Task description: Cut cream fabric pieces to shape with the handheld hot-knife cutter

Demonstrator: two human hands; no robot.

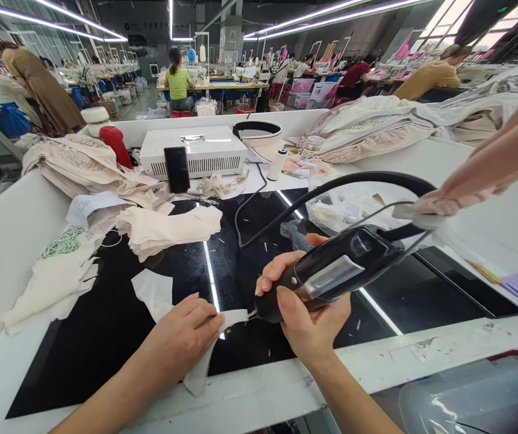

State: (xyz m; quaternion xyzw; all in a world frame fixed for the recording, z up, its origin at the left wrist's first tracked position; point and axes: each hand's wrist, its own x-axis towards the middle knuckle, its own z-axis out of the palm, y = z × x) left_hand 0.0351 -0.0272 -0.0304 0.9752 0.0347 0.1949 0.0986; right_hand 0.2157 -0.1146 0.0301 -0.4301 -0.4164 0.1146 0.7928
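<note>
My left hand [189, 331] presses its fingers down on a pale fabric piece [234, 318] over the black glass top [114, 337]. Part of that cloth hangs below my fingers toward the front edge. Wrapped in my right hand [315, 322] is a black corded handheld cutter [331, 274], tilted, its thin metal tip meeting the fabric's right end. Beside my left hand lies a loose white fabric scrap [153, 293]. Another person's blurred hand [453, 190] reaches in from the upper right, by the cutter's thick cord [367, 176], with something whitish at its fingers.
Stacked cream fabric pieces [173, 228] lie left, below a beige garment pile [87, 163]. A white metal box [193, 150], a phone [176, 170], a small bottle [277, 164] and a visor [259, 137] line the back. Plastic bags [344, 208] lie behind the cutter.
</note>
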